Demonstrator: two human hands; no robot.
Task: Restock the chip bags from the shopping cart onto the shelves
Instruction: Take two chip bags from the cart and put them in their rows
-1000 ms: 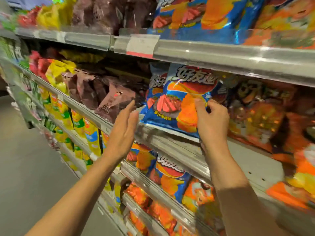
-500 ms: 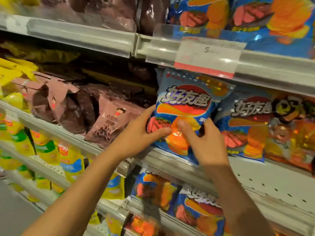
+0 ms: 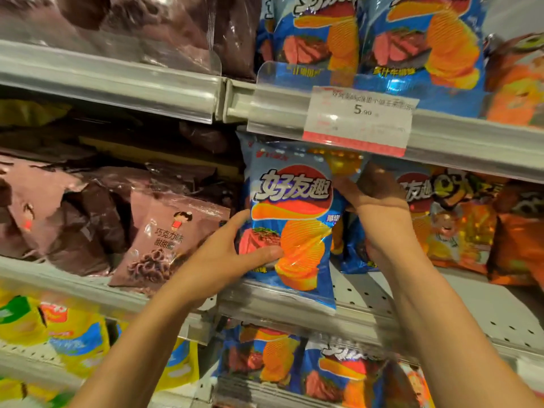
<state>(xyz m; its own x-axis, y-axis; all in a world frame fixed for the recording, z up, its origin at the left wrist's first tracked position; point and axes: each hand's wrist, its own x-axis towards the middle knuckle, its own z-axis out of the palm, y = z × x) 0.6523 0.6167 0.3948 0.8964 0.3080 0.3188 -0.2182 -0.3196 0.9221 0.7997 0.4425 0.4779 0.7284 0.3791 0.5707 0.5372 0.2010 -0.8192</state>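
Your left thumb (image 3: 266, 252) lies flat across the lower front of the glossy blue foil chip bag with the orange ridged chips and red meat printed on it (image 3: 290, 222), and the other fingers curl round its left edge, so your left hand (image 3: 226, 257) is clamped on that bag from the left side. Your right hand (image 3: 379, 213) reaches in behind the bag's right edge; its fingers (image 3: 347, 187) are spread against the back of the bag's upper part and the palm faces inward (whether they actually pinch the foil, you cannot tell from here).

The bag stands upright at the front of the grey perforated metal middle shelf (image 3: 471, 313), its bottom seam hanging just over the shelf's front rail. A second blue bag of the same kind (image 3: 357, 254) stands just behind your right wrist. To the right of it are orange foil snack bags (image 3: 459, 228); to the left of your left hand leans a dusty-pink bag showing chocolate rings and a cartoon child (image 3: 164, 240), among more brown bags.

Above the held bag, a white price label with a red lower strip (image 3: 357, 122) sits in the clear holder on the upper shelf rail, with more blue bags (image 3: 368, 39) lined up over it. Yellow bags (image 3: 67, 334) fill the lower shelf on the left.
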